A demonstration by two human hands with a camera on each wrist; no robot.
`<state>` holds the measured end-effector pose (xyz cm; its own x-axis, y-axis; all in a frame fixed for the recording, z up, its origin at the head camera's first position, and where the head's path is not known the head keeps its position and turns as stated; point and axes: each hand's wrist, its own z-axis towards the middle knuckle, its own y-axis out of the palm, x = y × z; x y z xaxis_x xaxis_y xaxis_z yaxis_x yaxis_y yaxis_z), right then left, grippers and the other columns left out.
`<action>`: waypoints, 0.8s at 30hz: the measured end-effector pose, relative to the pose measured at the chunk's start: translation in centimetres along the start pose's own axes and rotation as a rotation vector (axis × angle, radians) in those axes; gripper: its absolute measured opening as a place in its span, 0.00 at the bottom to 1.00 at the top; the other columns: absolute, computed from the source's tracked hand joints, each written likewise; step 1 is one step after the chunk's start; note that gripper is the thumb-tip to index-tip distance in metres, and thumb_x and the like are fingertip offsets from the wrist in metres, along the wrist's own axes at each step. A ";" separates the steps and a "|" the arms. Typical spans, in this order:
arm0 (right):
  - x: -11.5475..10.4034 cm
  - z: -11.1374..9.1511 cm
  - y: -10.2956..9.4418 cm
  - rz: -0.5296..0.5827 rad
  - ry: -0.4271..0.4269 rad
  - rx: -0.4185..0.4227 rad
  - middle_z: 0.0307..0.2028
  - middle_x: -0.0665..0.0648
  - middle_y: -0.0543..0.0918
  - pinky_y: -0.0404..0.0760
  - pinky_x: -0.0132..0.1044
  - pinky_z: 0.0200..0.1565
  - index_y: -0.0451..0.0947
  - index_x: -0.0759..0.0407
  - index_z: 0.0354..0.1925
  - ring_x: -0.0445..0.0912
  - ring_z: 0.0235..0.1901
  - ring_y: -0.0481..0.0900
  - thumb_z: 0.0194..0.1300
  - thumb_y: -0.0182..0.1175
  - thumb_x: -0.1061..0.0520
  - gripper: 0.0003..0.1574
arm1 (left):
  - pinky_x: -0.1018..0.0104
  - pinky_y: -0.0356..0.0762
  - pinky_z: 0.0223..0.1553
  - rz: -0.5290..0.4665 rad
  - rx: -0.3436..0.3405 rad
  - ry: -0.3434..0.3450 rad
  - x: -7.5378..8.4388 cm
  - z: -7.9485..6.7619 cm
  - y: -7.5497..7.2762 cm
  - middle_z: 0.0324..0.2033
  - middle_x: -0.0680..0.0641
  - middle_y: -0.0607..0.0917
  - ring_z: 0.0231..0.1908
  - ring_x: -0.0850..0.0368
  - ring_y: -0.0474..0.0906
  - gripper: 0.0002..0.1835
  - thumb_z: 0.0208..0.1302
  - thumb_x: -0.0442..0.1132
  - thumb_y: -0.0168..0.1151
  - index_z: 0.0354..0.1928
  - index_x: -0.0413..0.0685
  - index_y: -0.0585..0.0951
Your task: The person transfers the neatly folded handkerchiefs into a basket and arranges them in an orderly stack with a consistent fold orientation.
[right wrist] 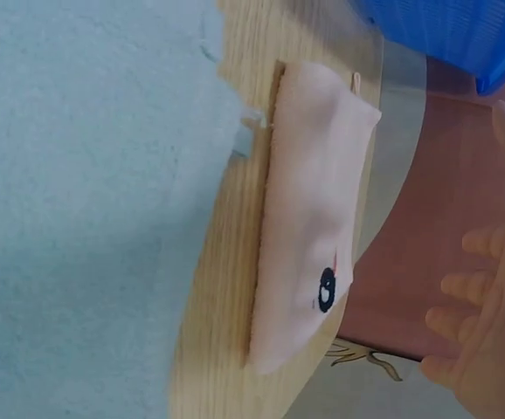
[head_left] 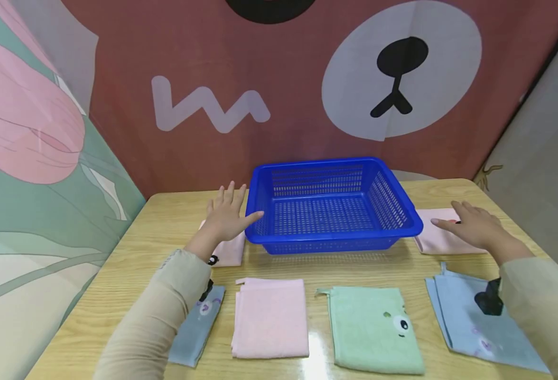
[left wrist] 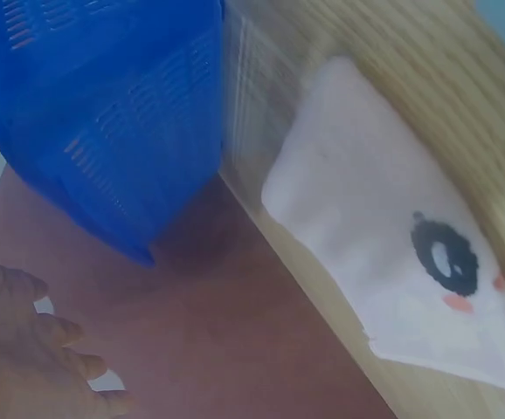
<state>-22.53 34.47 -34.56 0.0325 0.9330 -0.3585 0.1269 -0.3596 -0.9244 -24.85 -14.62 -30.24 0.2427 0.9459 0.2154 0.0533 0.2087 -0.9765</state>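
My left hand hovers at the left side of a blue plastic basket, fingers spread and straight, holding nothing. In the head view its thumb overlaps the basket's rim; the left wrist view shows the hand apart from the basket. Beneath that hand lies a folded pink towel with an embroidered eye. My right hand is held out over another folded pink towel, its fingers extended and nothing in them. A folded blue towel lies under the right forearm, and a second blue towel is partly hidden by the left sleeve.
Nearer the front of the wooden table lie a folded pink towel and a green towel with an eye design. Behind the table hangs a brown cloth with a cartoon bear print. A flower-patterned cloth covers the left side.
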 end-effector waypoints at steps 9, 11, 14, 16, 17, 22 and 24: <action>0.7 -0.2 0.6 0.024 0.054 -0.012 0.56 0.82 0.38 0.37 0.70 0.46 0.34 0.78 0.60 0.75 0.53 0.35 0.52 0.39 0.25 0.64 | 0.41 0.29 0.56 -0.021 -0.001 0.013 0.5 0.2 0.3 0.64 0.43 0.34 0.62 0.43 0.25 0.47 0.52 0.71 0.34 0.66 0.51 0.37; 1.0 -0.2 0.8 0.034 0.068 -0.023 0.56 0.82 0.38 0.38 0.71 0.45 0.34 0.78 0.59 0.75 0.53 0.35 0.52 0.39 0.25 0.65 | 0.41 0.30 0.56 -0.023 0.003 0.018 0.5 0.2 0.4 0.65 0.42 0.34 0.62 0.43 0.26 0.47 0.53 0.71 0.34 0.66 0.51 0.37; 1.4 -0.3 0.9 0.031 0.070 -0.037 0.56 0.82 0.37 0.39 0.70 0.45 0.34 0.79 0.59 0.76 0.53 0.35 0.52 0.38 0.25 0.65 | 0.42 0.30 0.56 -0.020 0.008 0.026 0.6 0.1 0.4 0.65 0.42 0.35 0.62 0.43 0.27 0.46 0.53 0.70 0.35 0.66 0.51 0.37; 1.6 -0.3 0.9 0.025 0.062 -0.045 0.55 0.83 0.38 0.39 0.70 0.45 0.34 0.80 0.59 0.76 0.52 0.37 0.52 0.38 0.25 0.65 | 0.43 0.30 0.57 -0.023 0.007 0.025 0.7 0.1 0.5 0.65 0.42 0.35 0.62 0.44 0.26 0.46 0.53 0.70 0.35 0.66 0.52 0.38; 1.8 -0.2 0.9 0.022 0.058 -0.048 0.55 0.83 0.39 0.40 0.70 0.46 0.34 0.80 0.59 0.76 0.52 0.37 0.53 0.38 0.25 0.65 | 0.43 0.29 0.57 -0.026 0.007 0.027 0.7 0.1 0.5 0.65 0.42 0.35 0.62 0.44 0.26 0.46 0.53 0.70 0.35 0.66 0.52 0.38; 2.1 -0.2 1.1 0.038 0.073 -0.073 0.55 0.83 0.41 0.42 0.70 0.45 0.34 0.80 0.59 0.77 0.51 0.39 0.51 0.39 0.24 0.66 | 0.44 0.28 0.57 -0.038 0.006 0.036 1.0 0.2 0.7 0.65 0.43 0.34 0.62 0.44 0.25 0.46 0.53 0.70 0.36 0.66 0.53 0.37; 2.3 -0.3 1.2 0.061 0.091 -0.090 0.55 0.83 0.41 0.42 0.70 0.45 0.33 0.80 0.59 0.77 0.51 0.39 0.50 0.39 0.23 0.68 | 0.44 0.29 0.57 -0.033 0.007 0.041 1.0 0.3 0.9 0.65 0.44 0.34 0.62 0.44 0.26 0.46 0.53 0.70 0.36 0.66 0.53 0.37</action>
<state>-22.04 36.16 -36.44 0.1321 0.9084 -0.3968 0.2098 -0.4168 -0.8844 -24.80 -13.39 -30.87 0.2808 0.9273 0.2475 0.0550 0.2419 -0.9687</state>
